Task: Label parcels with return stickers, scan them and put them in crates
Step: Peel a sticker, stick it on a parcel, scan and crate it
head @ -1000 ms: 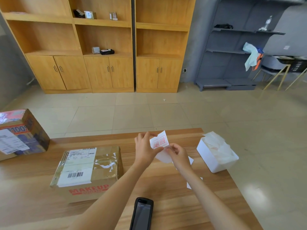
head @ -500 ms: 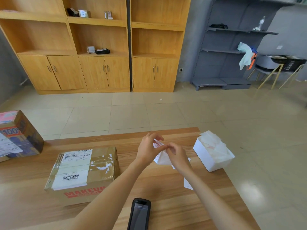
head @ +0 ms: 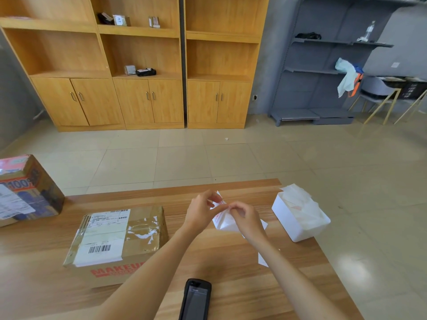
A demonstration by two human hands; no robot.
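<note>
Return sticker (head: 223, 221), white with red print, held above the worktop (head: 231, 262) between both hands; left hand (head: 200, 212) pinching its upper edge, right hand (head: 248, 219) pinching it just beside, grips touching. Taped cardboard parcel (head: 120, 236) near, to the left; black scanner (head: 195, 299) at the near edge; white box (head: 298, 227) of paper slips to the right; second parcel (head: 25, 190) far left

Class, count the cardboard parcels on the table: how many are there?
2. One parcel with a barcode label lies left of the hands; another sits at the table's far-left edge, partly cut off. More may lie outside view.
</note>
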